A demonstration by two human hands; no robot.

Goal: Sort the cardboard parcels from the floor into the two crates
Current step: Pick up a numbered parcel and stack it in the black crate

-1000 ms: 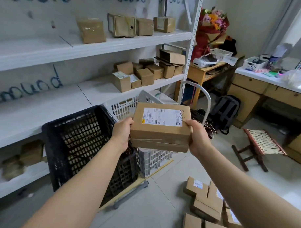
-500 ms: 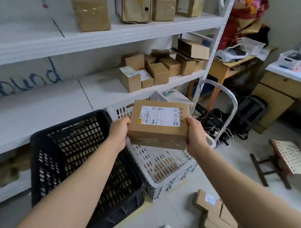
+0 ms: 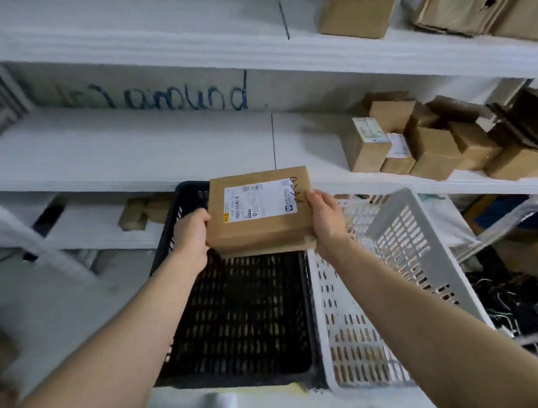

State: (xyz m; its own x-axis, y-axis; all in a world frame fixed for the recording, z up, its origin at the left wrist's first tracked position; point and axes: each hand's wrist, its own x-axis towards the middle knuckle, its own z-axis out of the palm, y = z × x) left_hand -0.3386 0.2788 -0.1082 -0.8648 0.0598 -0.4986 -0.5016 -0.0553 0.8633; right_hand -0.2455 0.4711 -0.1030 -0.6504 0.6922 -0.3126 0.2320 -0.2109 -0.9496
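Note:
A flat cardboard parcel (image 3: 260,231) with a white shipping label and handwriting on top is held between my two hands, and a second thin parcel shows under it. My left hand (image 3: 192,236) grips its left edge. Along its right edge my right hand (image 3: 325,219) holds on. The parcels hover above the far end of the black crate (image 3: 236,318), tilted down to the left. The white crate (image 3: 390,287) stands right beside the black one. Both crates look empty inside.
White shelves (image 3: 141,144) run behind the crates. Several small cardboard boxes (image 3: 422,145) crowd the middle shelf at the right, and more boxes (image 3: 353,14) stand on the top shelf. Dark cables (image 3: 514,298) lie on the floor to the right.
My view has swung left and down over the crates. Both hands have carried the parcels from above the white crate to above the black crate, and the parcels have tilted.

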